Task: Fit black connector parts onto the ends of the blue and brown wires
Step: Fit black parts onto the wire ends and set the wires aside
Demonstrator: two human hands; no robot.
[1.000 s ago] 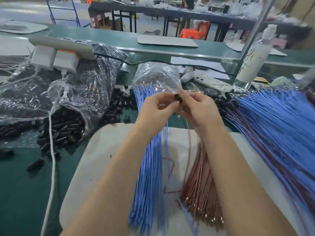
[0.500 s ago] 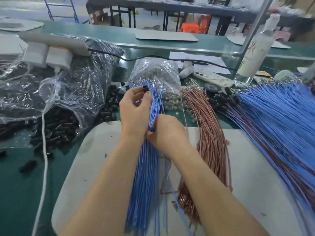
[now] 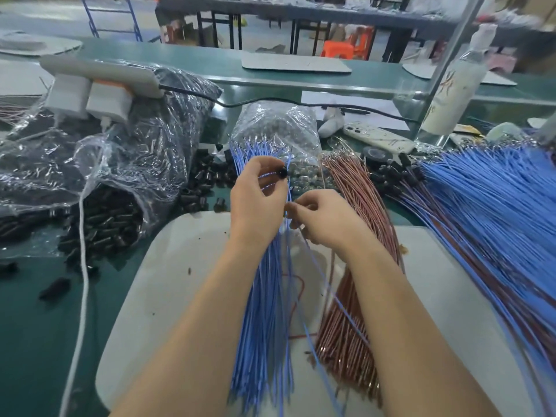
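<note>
2 hands (image 3: 258, 203) (image 3: 326, 219); 2 white chargers (image 3: 67, 96) (image 3: 109, 100); 1 phone (image 3: 377, 136); 1 bottle (image 3: 451, 94)

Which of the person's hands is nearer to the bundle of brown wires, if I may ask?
Right. The right hand, pinching a blue wire, sits just beside the brown wires; the left hand is farther left, over the blue bundle, pinching a black connector.

On my feed now: left hand (image 3: 255, 206), right hand (image 3: 328, 221), both bare. Left forearm (image 3: 192, 332), right forearm (image 3: 403, 326) bare too, running down to bottom edge of frame. Wrists bare, plain.
</note>
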